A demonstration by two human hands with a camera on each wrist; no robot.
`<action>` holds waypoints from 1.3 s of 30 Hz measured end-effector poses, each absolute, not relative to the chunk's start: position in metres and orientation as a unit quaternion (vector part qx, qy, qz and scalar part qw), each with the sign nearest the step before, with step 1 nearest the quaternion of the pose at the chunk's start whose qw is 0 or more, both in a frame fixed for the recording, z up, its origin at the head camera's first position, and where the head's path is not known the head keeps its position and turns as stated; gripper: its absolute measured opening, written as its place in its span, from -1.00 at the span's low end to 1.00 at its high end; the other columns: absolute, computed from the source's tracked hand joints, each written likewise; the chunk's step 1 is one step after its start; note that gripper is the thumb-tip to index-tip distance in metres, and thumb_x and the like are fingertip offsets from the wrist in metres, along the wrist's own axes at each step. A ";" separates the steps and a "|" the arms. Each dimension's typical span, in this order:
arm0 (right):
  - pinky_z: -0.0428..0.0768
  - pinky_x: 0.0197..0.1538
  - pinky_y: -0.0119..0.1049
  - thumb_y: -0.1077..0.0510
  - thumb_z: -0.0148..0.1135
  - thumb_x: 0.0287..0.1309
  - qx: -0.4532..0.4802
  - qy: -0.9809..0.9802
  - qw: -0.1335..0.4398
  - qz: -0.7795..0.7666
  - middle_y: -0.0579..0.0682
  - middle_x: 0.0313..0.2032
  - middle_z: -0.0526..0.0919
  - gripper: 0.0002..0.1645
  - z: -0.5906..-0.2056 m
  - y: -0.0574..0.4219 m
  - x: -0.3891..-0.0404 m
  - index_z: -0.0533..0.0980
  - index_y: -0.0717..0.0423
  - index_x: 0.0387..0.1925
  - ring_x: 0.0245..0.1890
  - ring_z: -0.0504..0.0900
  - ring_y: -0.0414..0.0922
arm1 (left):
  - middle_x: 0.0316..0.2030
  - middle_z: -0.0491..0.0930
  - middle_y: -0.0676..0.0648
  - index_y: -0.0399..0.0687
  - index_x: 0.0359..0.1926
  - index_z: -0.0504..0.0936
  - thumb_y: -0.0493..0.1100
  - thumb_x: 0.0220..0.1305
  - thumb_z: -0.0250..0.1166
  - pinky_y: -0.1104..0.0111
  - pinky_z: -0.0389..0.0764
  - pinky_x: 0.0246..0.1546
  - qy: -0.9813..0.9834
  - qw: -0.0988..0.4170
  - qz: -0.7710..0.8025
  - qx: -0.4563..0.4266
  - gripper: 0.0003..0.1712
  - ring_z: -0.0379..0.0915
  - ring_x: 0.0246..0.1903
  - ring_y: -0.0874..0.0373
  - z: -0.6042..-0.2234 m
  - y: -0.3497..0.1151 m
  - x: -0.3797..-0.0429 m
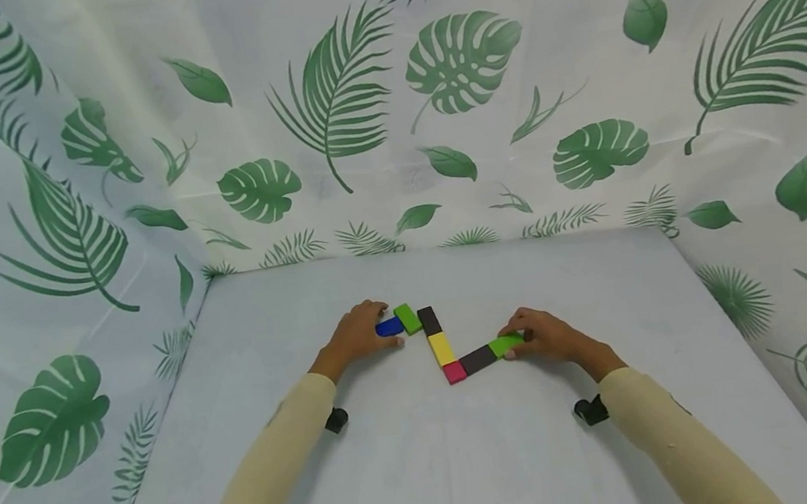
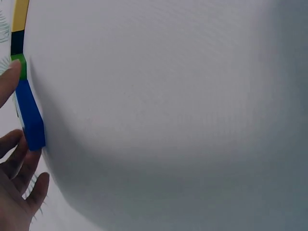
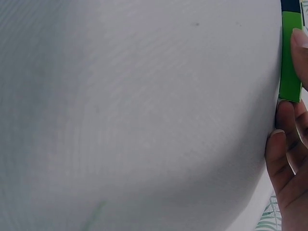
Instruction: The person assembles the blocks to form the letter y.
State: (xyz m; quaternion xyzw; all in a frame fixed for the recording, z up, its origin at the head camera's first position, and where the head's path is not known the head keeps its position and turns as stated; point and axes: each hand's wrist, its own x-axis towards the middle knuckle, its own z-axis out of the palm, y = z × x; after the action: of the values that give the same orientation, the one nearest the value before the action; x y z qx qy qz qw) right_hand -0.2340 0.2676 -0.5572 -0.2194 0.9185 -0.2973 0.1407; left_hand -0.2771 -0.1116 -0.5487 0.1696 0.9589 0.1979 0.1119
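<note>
Near the table's middle, small coloured blocks lie in a bent row. At its left end is a blue block [image 1: 389,327], and my left hand [image 1: 357,332] holds it with thumb and fingers on either side. A green block [image 1: 407,319] sits slantwise against it. Further along come a black block [image 1: 430,321], a yellow block [image 1: 441,349], a red block [image 1: 454,372] and a second black block [image 1: 478,360]. At the right end my right hand [image 1: 551,335] grips another green block [image 3: 290,72], thumb along its side and fingertips at its end; fingers partly cover it.
The blocks lie on a white-covered table [image 1: 400,471]. White sheets with green leaf prints [image 1: 381,196] hang at the back and both sides. Black devices [image 1: 337,420] show under both wrists.
</note>
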 end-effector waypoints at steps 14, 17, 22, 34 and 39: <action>0.49 -0.05 -0.20 -0.08 0.49 0.07 -0.214 0.918 0.141 -0.302 -0.10 -0.12 0.58 -0.51 -0.556 0.267 -0.234 0.68 -0.03 0.04 -0.17 0.48 -0.14 | 0.03 0.51 -0.11 -0.13 0.18 0.58 0.01 0.19 0.48 0.13 0.49 0.19 0.946 0.184 0.197 0.178 -0.41 0.47 0.02 0.04 -0.534 -0.126 -0.279; 0.49 -0.05 -0.20 -0.08 0.49 0.08 -0.213 0.918 0.144 -0.303 -0.10 -0.12 0.58 -0.51 -0.556 0.267 -0.234 0.68 -0.03 0.04 -0.17 0.48 -0.14 | 0.00 0.53 -0.11 -0.14 0.15 0.60 -0.03 0.22 0.46 0.14 0.50 0.17 0.946 0.177 0.199 0.183 -0.47 0.49 0.01 0.04 -0.537 -0.129 -0.279; 0.48 -0.06 -0.21 -0.08 0.49 0.08 -0.213 0.918 0.144 -0.301 -0.10 -0.12 0.57 -0.51 -0.555 0.267 -0.233 0.68 -0.02 0.05 -0.18 0.46 -0.14 | -0.01 0.57 -0.11 -0.13 0.14 0.62 -0.03 0.23 0.45 0.13 0.51 0.17 0.947 0.167 0.209 0.179 -0.50 0.51 0.03 0.03 -0.544 -0.131 -0.280; 0.47 -0.07 -0.21 -0.08 0.48 0.09 -0.206 0.920 0.144 -0.299 -0.10 -0.13 0.56 -0.52 -0.555 0.266 -0.232 0.68 -0.04 0.05 -0.18 0.46 -0.14 | 0.04 0.63 -0.10 -0.14 0.15 0.61 -0.04 0.21 0.45 0.14 0.56 0.09 0.941 0.144 0.268 0.150 -0.47 0.56 -0.03 0.07 -0.545 -0.137 -0.271; 0.47 -0.09 -0.22 -0.06 0.48 0.10 -0.211 0.920 0.140 -0.298 -0.09 -0.13 0.57 -0.53 -0.555 0.267 -0.232 0.68 -0.03 0.04 -0.19 0.46 -0.14 | 0.06 0.64 -0.14 -0.18 0.14 0.61 -0.09 0.22 0.44 0.18 0.61 0.02 0.931 0.133 0.309 0.143 -0.50 0.59 -0.05 0.05 -0.542 -0.141 -0.265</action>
State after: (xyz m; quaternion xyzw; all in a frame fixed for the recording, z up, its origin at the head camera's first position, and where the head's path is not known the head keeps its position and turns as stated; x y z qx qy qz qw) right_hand -0.2316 0.2666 -0.5547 -0.2113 0.9204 -0.2977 0.1402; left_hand -0.2652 -0.1410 -0.5424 0.1434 0.9308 0.3091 0.1325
